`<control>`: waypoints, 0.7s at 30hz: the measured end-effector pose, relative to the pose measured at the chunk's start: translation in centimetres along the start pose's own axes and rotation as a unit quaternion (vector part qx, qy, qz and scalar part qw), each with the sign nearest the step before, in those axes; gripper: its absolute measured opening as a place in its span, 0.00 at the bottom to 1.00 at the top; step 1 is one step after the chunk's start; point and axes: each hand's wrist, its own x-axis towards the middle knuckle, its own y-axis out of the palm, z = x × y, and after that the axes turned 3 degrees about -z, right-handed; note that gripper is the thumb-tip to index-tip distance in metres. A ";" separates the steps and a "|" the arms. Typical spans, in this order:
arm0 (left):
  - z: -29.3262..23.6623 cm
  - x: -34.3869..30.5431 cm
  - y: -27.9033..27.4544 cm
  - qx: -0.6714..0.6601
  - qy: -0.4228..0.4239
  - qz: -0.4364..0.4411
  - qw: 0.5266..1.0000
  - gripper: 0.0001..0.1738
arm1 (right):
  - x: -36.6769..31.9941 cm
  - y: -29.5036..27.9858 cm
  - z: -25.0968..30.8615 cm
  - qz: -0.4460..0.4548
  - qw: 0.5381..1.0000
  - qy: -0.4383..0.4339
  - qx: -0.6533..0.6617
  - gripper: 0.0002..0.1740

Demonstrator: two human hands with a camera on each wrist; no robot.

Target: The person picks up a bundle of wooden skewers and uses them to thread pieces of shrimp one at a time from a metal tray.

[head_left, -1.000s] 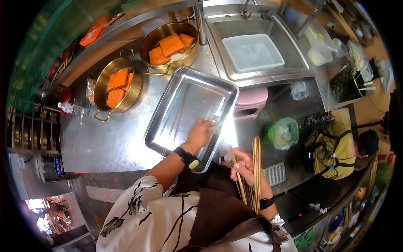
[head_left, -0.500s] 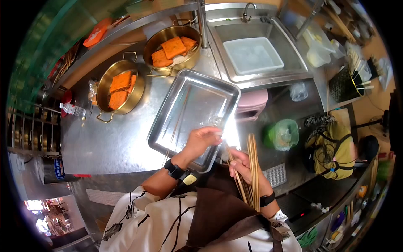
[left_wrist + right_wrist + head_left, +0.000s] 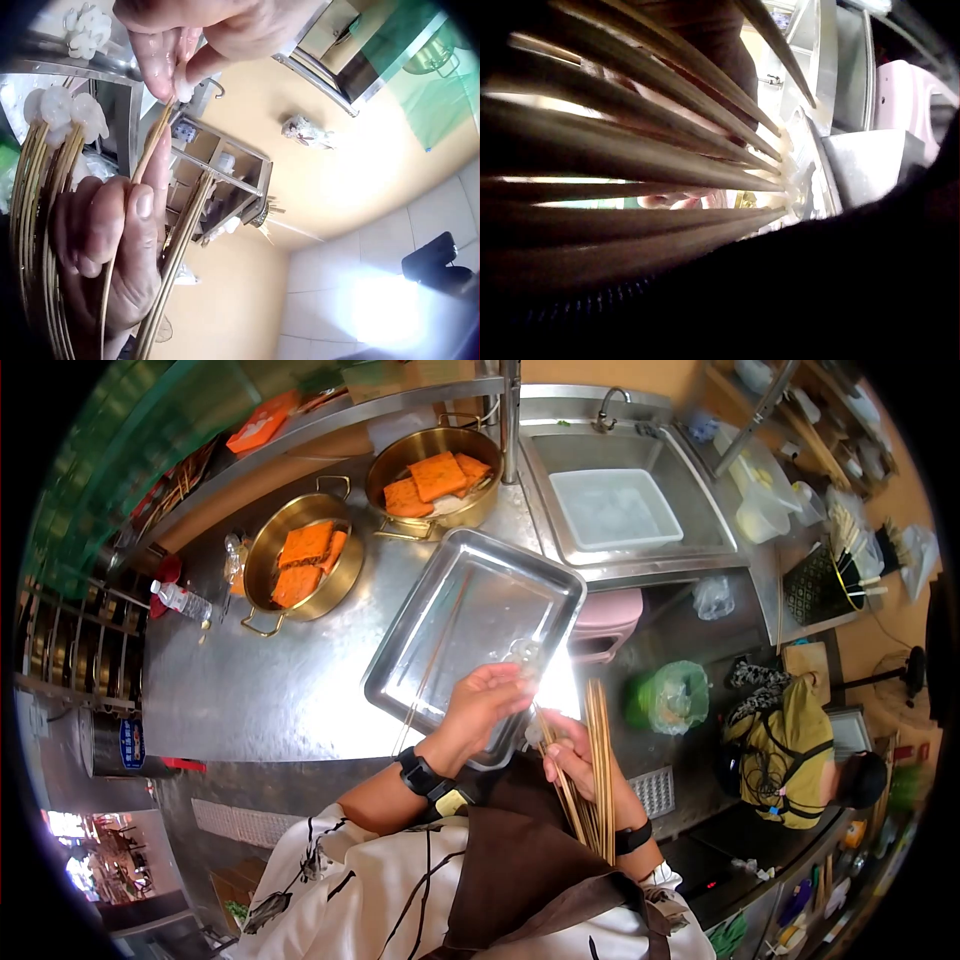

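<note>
By the tray (image 3: 490,600), the left hand (image 3: 482,705) pinches a white piece (image 3: 182,85) at the tip of one of the skewers (image 3: 601,750) the right hand (image 3: 580,758) grips, apparently threading it, which calls for a straight, steady push.

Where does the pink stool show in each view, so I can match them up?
Head: the pink stool, right of the steel tray, below the sink.
Left wrist: not in it.
Right wrist: upper right.
Shared landmark: the wooden skewers, in all three.

Left grip (image 3: 483,705) near curled right grip (image 3: 577,758)
</note>
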 end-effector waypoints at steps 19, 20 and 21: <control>-0.4 -1.1 1.3 0.059 -0.016 0.003 0.998 0.12 | -0.9 -0.1 0.2 -0.006 1.000 -0.015 0.023 0.24; -0.4 -1.1 1.5 0.063 -0.023 0.005 0.998 0.12 | -0.9 -0.2 0.2 -0.006 1.000 -0.014 0.024 0.24; -0.4 -1.1 1.5 0.067 -0.029 0.007 0.997 0.11 | -0.9 -0.2 0.2 -0.010 0.999 -0.012 0.028 0.24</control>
